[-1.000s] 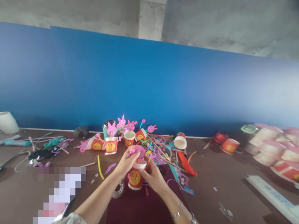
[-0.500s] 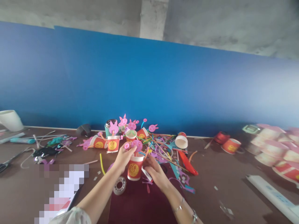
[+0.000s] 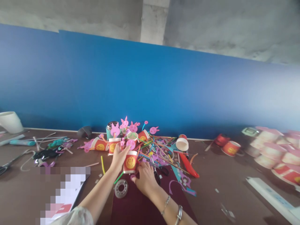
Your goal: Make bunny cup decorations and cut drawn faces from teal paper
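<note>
Since half a second ago, the red paper cup with a yellow emblem (image 3: 130,163) has shifted left; the left hand (image 3: 119,158) pinches its pink paper pig-face (image 3: 130,144). The right hand (image 3: 146,178) has moved in beside its base, grip unclear. Brown counter (image 3: 217,165), blue partition (image 3: 150,84).

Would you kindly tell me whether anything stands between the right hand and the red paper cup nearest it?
Nothing visible does: the right hand is close beside the red paper cup. A pink disc shows at the thumb, just below the cup; whether the hand touches the cup is unclear.
</note>
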Available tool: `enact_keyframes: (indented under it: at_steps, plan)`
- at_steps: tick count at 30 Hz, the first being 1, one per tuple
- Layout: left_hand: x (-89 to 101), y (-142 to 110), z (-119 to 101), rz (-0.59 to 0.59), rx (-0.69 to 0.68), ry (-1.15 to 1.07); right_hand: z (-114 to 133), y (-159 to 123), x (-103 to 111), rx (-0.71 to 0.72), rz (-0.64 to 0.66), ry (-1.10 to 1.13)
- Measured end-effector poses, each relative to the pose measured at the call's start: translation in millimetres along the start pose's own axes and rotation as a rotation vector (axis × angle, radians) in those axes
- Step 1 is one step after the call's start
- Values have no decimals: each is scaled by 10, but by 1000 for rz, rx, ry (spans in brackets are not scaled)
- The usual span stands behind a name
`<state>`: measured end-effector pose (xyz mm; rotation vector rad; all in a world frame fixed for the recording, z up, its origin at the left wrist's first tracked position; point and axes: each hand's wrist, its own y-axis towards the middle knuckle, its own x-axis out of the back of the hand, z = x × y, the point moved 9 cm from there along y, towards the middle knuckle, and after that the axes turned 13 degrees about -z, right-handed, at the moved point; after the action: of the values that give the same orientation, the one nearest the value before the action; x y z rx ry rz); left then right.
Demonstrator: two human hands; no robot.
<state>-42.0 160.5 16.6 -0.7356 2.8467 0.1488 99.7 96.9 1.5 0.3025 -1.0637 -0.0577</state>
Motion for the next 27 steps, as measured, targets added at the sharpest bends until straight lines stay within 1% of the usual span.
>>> enact_keyframes:
  at_steps: [3,5,6,7,8,9,10,11,12,13,14,15,16,17,19,21,22,23,24,26,27]
  plan:
    - [26,29,-5,-29,-56,51,-5,5,5,-20,-9,-1]
    - [64,25,-71,-73,-122,109,-4,-2,33,-35,-26,15]
    - [94,4,-150,-115,-194,165,-9,-4,54,-44,-32,26]
    - [123,-41,-266,-168,-297,232,-20,-2,82,-52,-39,41]
    - [135,-118,-413,-217,-433,309,-43,7,118,-63,-47,61]
    - [111,-228,-567,-239,-581,374,-81,25,165,-84,-59,87]
    - [54,-358,-702,-222,-721,406,-137,50,219,-114,-73,123]
    - [-58,-493,-788,-126,-828,425,-203,81,279,-150,-91,169]
    - [-202,-631,-820,25,-896,444,-281,115,344,-195,-113,227]
    - [-348,-767,-801,199,-923,463,-355,148,404,-235,-130,299]
    - [-465,-887,-746,348,-913,488,-418,179,472,-263,-157,378]
    - [-552,-990,-676,461,-889,517,-466,203,534,-283,-180,475]
    - [-617,-1083,-605,550,-866,531,-501,219,581,-295,-189,576]
    - [-652,-1139,-540,593,-830,531,-520,226,615,-300,-184,667]
    - [-682,-1172,-417,604,-739,520,-530,215,640,-288,-123,781]
    - [-682,-1138,-306,565,-626,492,-549,194,632,-253,-33,771]
    - [-672,-1105,-244,537,-543,466,-589,194,643,-232,-14,729]
    - [-655,-1068,-167,507,-429,423,-659,206,667,-213,-19,662]
    - [-639,-1044,-67,485,-283,363,-761,232,722,-201,-64,584]
    - [-619,-1076,179,470,62,197,-1033,296,887,-212,-225,367]
    - [-623,-1136,288,476,217,106,-1166,323,930,-235,-260,309]
